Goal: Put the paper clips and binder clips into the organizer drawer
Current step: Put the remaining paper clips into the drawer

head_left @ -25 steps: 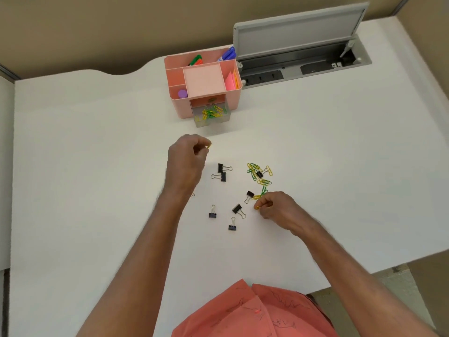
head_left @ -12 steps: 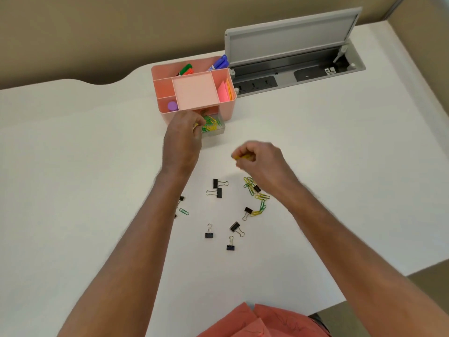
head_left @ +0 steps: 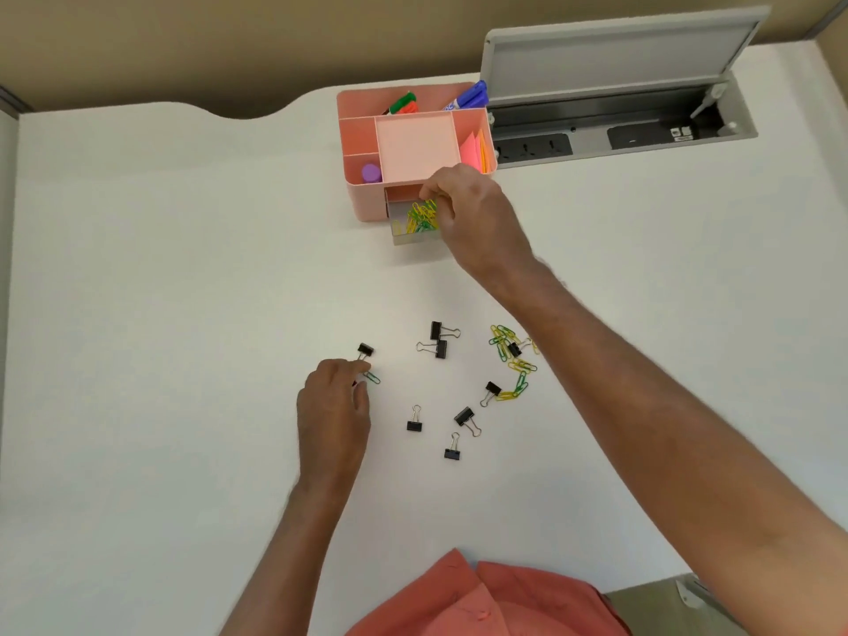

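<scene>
Right hand (head_left: 477, 218) curled over the pulled-out drawer (head_left: 415, 222) far centre, prob dropping paper clips, contents hidden; left hand (head_left: 335, 406) pinching green paper clip (head_left: 372, 377) on worktop (head_left: 183, 314); binder clips (head_left: 438, 340) wait nearby

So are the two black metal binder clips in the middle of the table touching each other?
Touching: the head view shows the two black metal binder clips lying against each other with no gap.

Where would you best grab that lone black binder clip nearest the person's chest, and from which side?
Probably by its black body. That binder clip lies flat on the white desk, body toward the person and wire loops pointing away toward the organizer. Coming straight down from above, finger and thumb could pinch the body's two short ends; it is the chunkiest part, and bare desk surrounds it. The thin loops lie flat, harder to catch.
</scene>
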Motion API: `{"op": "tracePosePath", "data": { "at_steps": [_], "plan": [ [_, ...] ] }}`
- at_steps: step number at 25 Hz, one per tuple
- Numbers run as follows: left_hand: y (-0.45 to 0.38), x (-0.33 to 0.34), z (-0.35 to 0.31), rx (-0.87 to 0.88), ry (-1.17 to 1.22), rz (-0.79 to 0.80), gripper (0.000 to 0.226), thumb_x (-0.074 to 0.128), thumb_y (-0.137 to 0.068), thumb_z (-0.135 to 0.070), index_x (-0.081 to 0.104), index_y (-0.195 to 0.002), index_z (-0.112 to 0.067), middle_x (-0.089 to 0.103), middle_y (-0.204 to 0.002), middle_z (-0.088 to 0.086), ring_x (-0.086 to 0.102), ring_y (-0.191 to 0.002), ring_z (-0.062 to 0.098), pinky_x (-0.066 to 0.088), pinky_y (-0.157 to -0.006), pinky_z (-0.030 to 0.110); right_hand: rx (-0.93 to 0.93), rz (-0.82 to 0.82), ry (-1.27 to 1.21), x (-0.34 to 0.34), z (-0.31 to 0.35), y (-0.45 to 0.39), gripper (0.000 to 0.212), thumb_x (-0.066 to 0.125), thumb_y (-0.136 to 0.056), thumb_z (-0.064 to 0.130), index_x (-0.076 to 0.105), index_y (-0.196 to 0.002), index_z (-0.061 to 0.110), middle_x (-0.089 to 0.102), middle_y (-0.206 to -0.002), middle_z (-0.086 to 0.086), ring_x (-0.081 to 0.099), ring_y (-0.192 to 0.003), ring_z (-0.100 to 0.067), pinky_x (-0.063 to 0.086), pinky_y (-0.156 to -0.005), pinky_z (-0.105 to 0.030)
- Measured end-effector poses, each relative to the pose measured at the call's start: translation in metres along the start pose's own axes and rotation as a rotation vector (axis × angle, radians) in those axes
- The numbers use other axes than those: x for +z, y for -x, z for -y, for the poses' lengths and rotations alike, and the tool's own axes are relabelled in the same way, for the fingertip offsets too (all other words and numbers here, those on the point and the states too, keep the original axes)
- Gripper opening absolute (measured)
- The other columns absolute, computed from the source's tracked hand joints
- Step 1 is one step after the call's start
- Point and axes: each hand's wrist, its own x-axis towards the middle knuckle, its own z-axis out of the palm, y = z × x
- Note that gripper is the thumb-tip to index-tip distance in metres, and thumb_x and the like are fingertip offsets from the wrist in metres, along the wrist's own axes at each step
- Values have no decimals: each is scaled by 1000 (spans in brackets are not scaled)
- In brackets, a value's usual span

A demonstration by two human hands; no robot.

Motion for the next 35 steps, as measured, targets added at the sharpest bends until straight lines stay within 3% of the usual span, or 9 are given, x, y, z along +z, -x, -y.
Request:
{"op": "tracePosePath", "data": {
  "at_steps": [4,7,10,15,18,23,28,31,35],
  "plan": [
    [3,6,6,103,-268,26,27,71,-86,-3,73,-110,-17,66,-99,3,60,-81,29,41,-68,37,59,-109,-176,-3,-10,63,21,54,-93,3,70,-99,15,67,-102,1,64,-93,-13,56,-83,-34],
    [-9,4,6,170,-337,40,11,74,-86,-10,74,-93,-18,64,-90,2,58,-77,29,34,-66,35,198,-129,-237,-11,-27,125,23,56,-93,-1,70,-99,15,66,-101,3,65,-92,-8,57,-84,-26],
    [-22,-1,1,174,-382,141,6,71,-87,-12,71,-87,-18,63,-87,3,59,-80,30,34,-66,34,366,-101,-234,-16,-48,184,23,57,-94,1,70,-101,18,65,-100,6,65,-89,-6,56,-83,-27],
    [-26,-3,-5,159,-385,248,10,61,-94,-13,70,-96,-18,69,-97,2,64,-85,30,42,-71,38,434,9,-109,-2,-64,254,19,63,-95,8,64,-110,20,58,-104,8,61,-86,-8,57,-79,-34],
    [-21,-1,-10,104,-364,254,11,61,-96,-17,68,-104,-18,71,-102,1,66,-89,28,43,-79,39,479,24,-41,8,-65,264,31,69,-92,19,57,-121,20,55,-114,6,59,-92,-13,57,-80,-36],
    [-13,3,-16,28,-371,221,10,59,-97,-16,64,-105,-19,72,-99,-1,66,-89,26,32,-76,34,484,62,75,18,-64,250,54,76,-89,35,53,-134,16,53,-121,-2,57,-110,-22,55,-82,-38],
    [-16,4,-24,7,-439,260,20,55,-92,-9,68,-96,-24,70,-97,-2,65,-89,25,33,-76,35,421,67,87,18,-64,243,34,73,-93,24,60,-122,14,57,-113,-6,61,-100,-27,54,-77,-38],
    [-21,1,-27,34,-520,307,23,54,-89,-7,70,-87,-24,68,-92,-2,62,-79,26,36,-71,33,384,90,171,17,-63,241,27,72,-93,21,63,-116,11,60,-107,-8,62,-90,-28,54,-71,-38],
    [-23,-3,-31,57,-530,382,19,51,-86,-6,65,-79,-17,65,-87,2,60,-74,28,36,-63,32,281,100,325,19,-61,242,12,68,-86,9,63,-97,7,58,-89,-9,60,-74,-29,40,-53,-30]
  ]
}}
